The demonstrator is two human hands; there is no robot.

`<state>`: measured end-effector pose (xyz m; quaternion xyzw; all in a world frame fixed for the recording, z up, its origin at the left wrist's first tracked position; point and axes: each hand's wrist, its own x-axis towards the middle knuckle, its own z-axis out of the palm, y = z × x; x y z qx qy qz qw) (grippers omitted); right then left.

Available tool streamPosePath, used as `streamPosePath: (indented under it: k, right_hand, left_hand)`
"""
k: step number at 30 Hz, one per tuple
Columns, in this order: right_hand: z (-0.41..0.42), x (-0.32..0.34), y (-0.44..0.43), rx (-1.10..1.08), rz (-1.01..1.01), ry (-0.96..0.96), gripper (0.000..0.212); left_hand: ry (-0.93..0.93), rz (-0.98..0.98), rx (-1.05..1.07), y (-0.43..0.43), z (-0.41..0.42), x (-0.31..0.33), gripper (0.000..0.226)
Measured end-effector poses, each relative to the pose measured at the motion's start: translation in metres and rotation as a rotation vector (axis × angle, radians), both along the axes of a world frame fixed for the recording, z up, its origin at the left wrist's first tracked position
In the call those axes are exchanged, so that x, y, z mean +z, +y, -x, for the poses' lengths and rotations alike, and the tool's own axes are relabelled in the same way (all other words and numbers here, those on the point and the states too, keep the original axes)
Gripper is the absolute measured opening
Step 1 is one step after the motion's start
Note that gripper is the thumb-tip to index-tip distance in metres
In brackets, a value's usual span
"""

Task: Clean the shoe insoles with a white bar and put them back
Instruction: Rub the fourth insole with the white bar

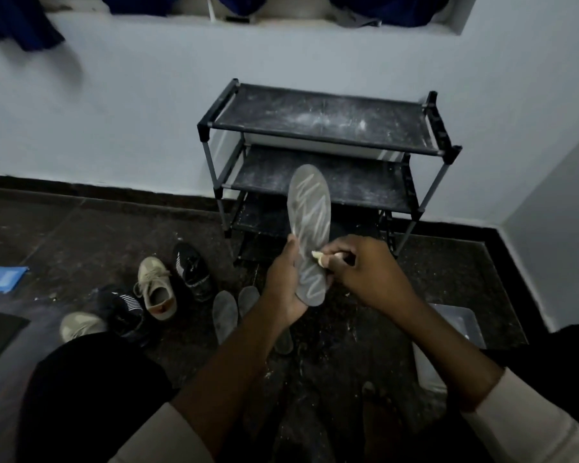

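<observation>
A dusty shoe rack (321,128) stands against the wall, with loose shoes (156,289) and two more insoles (224,315) on the floor nearby. The left hand (283,285) grips the heel end of a grey insole (310,208), its long axis pointing away from the person, toe towards the rack. The right hand (361,269), fingers curled, pinches what looks like the white bar (318,257) against the insole's right edge, just above that grip.

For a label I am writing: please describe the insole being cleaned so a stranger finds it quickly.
Look before the black shoe rack: the left hand holds up one grey insole. Unlike the insoles lying on the floor, it bears white zigzag strokes.
</observation>
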<state>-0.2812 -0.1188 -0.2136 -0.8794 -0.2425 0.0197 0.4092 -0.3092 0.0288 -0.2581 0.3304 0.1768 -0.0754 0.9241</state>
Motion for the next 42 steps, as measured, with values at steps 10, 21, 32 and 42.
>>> streamPosePath:
  k: [10,21,32,42]
  right_hand:
    - [0.056,0.010,-0.003,0.167,0.068,-0.081,0.019]
    - [0.069,0.011,0.006,0.010,-0.089,-0.064,0.019]
    - [0.068,0.013,0.011,-0.114,-0.042,0.046,0.015]
    - [0.067,0.020,0.010,-0.048,-0.112,0.058,0.014]
  left_hand:
    - [-0.022,-0.003,-0.109,0.008,0.043,0.034,0.064]
    - [-0.031,0.030,-0.049,0.011,0.046,0.035,0.069]
    - [-0.069,0.015,-0.004,0.008,0.040,0.042,0.075]
    - [-0.095,-0.024,0.048,0.012,0.038,0.044,0.070]
